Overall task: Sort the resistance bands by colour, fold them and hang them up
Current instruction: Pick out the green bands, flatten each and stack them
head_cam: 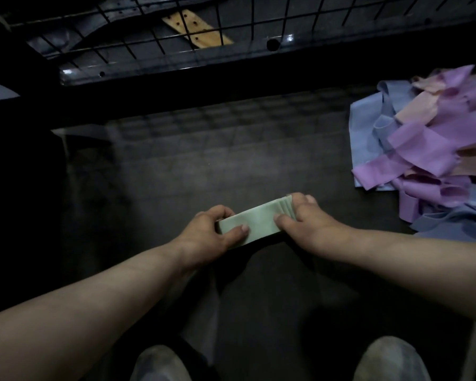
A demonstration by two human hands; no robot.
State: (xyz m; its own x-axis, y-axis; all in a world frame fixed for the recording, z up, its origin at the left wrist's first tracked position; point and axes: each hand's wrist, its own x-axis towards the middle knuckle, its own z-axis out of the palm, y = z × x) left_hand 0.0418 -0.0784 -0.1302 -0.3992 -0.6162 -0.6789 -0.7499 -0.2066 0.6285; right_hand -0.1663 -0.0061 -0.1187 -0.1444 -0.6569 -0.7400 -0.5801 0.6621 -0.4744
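The folded pale green resistance band [259,220] is held flat between both hands, low in the centre of the head view and above the dark floor surface [204,166]. The band forms a short, flat rectangular packet, with its right end tilted slightly away from the person. Several stacked layers show at its right end.

The left hand [209,229] grips the left end of the packet: the thumb lies on the top face and the fingers curl round the far edge. The right hand [305,215] grips the right end in the same way, with the thumb on the top face and the fingers curled over the layered edge. Both forearms are bare.

A loose pile of purple, blue and pale pink resistance bands [423,149] lies on the floor surface to the right, well apart from the hands. The bands in it are unfolded and overlap one another.

A black wire grid panel [149,42] runs across the top of the view. A light wooden strip with holes [195,28] shows behind it.

Two grey rounded shapes [160,364] sit at the bottom edge; it cannot be determined whether they are knees or shoe tips.
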